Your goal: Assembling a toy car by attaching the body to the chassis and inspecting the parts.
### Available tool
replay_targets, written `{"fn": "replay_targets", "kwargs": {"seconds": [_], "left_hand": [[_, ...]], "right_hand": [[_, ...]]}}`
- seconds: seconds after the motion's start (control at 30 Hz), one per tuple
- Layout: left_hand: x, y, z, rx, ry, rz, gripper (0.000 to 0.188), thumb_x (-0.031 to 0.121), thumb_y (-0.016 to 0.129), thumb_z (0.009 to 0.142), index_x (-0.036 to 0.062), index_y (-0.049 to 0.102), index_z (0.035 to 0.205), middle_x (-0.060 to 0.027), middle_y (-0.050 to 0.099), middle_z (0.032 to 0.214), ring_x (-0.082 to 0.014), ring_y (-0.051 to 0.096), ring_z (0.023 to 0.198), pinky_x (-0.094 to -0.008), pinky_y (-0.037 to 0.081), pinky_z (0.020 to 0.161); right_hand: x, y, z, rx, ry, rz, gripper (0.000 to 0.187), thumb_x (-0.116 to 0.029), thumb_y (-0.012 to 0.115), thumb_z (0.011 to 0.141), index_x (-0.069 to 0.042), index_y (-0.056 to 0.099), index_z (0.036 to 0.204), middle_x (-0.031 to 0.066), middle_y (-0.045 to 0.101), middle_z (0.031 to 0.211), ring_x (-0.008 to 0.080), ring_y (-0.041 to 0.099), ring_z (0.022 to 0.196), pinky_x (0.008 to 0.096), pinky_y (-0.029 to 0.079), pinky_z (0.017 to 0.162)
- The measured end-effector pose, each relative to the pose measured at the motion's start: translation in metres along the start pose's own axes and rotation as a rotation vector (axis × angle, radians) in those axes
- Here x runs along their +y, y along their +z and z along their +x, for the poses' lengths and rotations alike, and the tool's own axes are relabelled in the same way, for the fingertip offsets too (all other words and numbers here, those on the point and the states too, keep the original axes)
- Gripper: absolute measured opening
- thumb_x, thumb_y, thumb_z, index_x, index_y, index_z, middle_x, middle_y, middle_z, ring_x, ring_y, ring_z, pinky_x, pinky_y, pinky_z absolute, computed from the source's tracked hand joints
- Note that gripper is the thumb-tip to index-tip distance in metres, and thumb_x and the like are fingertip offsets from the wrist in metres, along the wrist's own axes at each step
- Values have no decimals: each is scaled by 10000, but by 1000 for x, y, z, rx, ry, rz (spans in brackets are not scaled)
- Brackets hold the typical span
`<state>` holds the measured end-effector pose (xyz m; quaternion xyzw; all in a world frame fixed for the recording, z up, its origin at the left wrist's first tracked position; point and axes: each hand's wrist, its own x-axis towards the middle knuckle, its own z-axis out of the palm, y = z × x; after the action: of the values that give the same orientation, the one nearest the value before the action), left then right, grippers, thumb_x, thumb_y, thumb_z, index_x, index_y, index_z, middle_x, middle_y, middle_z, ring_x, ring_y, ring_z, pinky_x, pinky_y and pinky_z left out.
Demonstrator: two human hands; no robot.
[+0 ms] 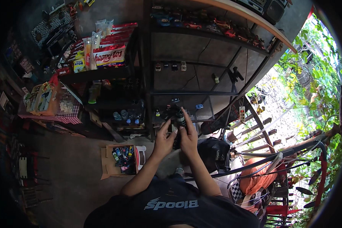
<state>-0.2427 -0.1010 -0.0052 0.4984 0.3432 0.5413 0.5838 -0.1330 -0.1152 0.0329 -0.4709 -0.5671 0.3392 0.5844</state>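
My left hand [164, 141] and my right hand [189, 137] come together in front of the shelf rack, fingers closed around a small dark object [181, 121] with pale stripes. It may be a toy car, but shadow and my fingers hide its exact shape. Just beyond my hands, small toy cars stand on the lower shelf, among them a blue one [199, 106]. Down to the left on the floor, an open cardboard box [107, 161] holds several colourful toy cars [122, 157].
The dark metal rack [193, 92] has more toy cars [193, 24] on its top shelf. Snack packets [109, 55] fill a stand on the left, near a checkered-cloth table [70, 118]. A black bag [213, 154] and an orange bundle [257, 176] lie to the right.
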Motion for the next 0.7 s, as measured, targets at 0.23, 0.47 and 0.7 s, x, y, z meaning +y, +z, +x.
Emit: {"fn": "replay_targets", "kwargs": {"seconds": [0.23,0.47,0.7], "left_hand": [[33,-25,7,85,96,29,540,-145,514,875,-58,426,1401,-102,526,1238,-183,551,1179,-267,443,977],[33,-47,6,115,124,-97,431,-48,542,945,-56,422,1358,-126,571,1264,-157,547,1185,-272,417,1020],[38,-44,-4,5,73,-78,444,-35,566,929,-82,462,1358,-106,592,1193,-166,562,1153,-279,428,1004]], "right_hand": [[-12,40,-8,2,-67,-120,641,94,428,847,11,334,1476,206,325,1539,319,284,1449,383,217,1172],[-16,67,-16,-1,-217,-141,713,114,435,808,-3,296,1497,224,280,1554,344,257,1457,406,202,1176],[-30,39,13,-49,-247,-84,712,155,406,759,-3,387,1453,189,374,1515,305,319,1435,388,218,1175]]}}
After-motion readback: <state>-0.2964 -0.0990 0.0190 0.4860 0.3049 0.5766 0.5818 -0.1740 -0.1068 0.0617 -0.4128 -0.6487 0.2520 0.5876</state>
